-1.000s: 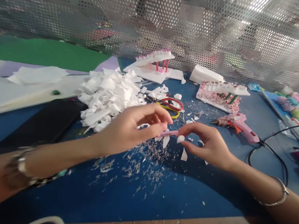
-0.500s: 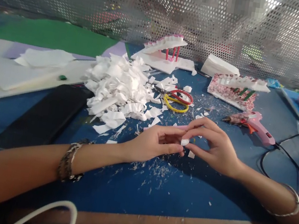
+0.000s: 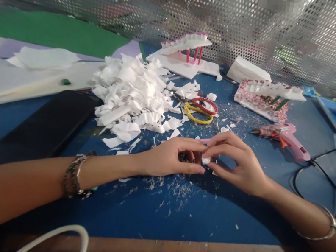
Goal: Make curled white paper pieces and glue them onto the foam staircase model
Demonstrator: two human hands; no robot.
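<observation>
My right hand [image 3: 237, 165] pinches a small white piece [image 3: 205, 160], a crumpled or rolled bit of paper by its look, between thumb and fingertips. Facing it, my left hand [image 3: 175, 159] has its thumb and fingers curved and apart, the fingertips close by the white piece. Whether they touch it I cannot tell. Just beyond the hands a thin pink stick [image 3: 204, 140] partly shows. Behind my left hand rises a heap of torn white paper scraps [image 3: 134, 94]. Scissors [image 3: 201, 109] with red and yellow handles lie beside the heap.
A pink glue gun [image 3: 288, 139] with a black cable [image 3: 319, 164] lies right. Two small craft models [image 3: 183, 53] [image 3: 269, 100] stand at the back before a perforated metal screen [image 3: 187, 9]. A black phone-like slab [image 3: 45, 127] and white sheets [image 3: 44, 58] lie left.
My left thumb has come away from the white piece and dropped slightly lower. My right hand still pinches the piece. The view has shifted a little.
</observation>
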